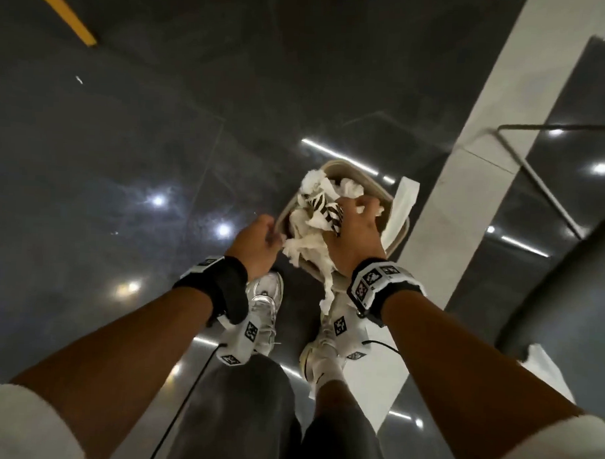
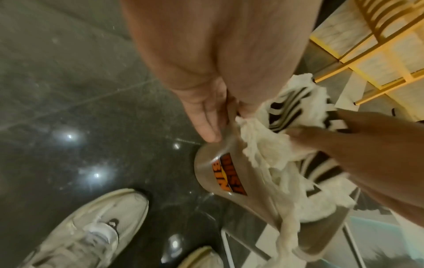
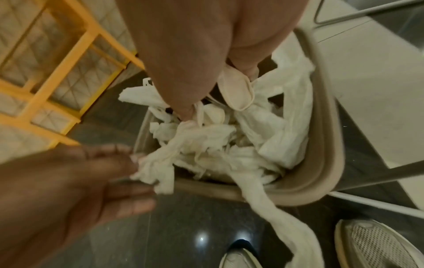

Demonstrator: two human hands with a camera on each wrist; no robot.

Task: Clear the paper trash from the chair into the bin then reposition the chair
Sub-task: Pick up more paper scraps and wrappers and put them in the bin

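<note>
Polished dark stone floor [image 1: 126, 137] surrounds a small beige plastic bin [image 1: 381, 191] heaped with crumpled white paper trash [image 1: 311, 229]. Curled into the heap, the right hand [image 1: 357, 231] presses it down; the left hand [image 1: 256, 241] pinches the near rim and a loose tissue. One long paper strip [image 3: 286, 217] hangs outside and will likely fall, since the bin looks overfull. A chair's metal frame [image 1: 536, 169] stands beside.

I log: glossy dark floor [image 1: 132, 148]; pale floor strip [image 1: 474, 187]; two white sneakers [image 1: 264, 296]; yellow frame [image 3: 69, 59].
</note>
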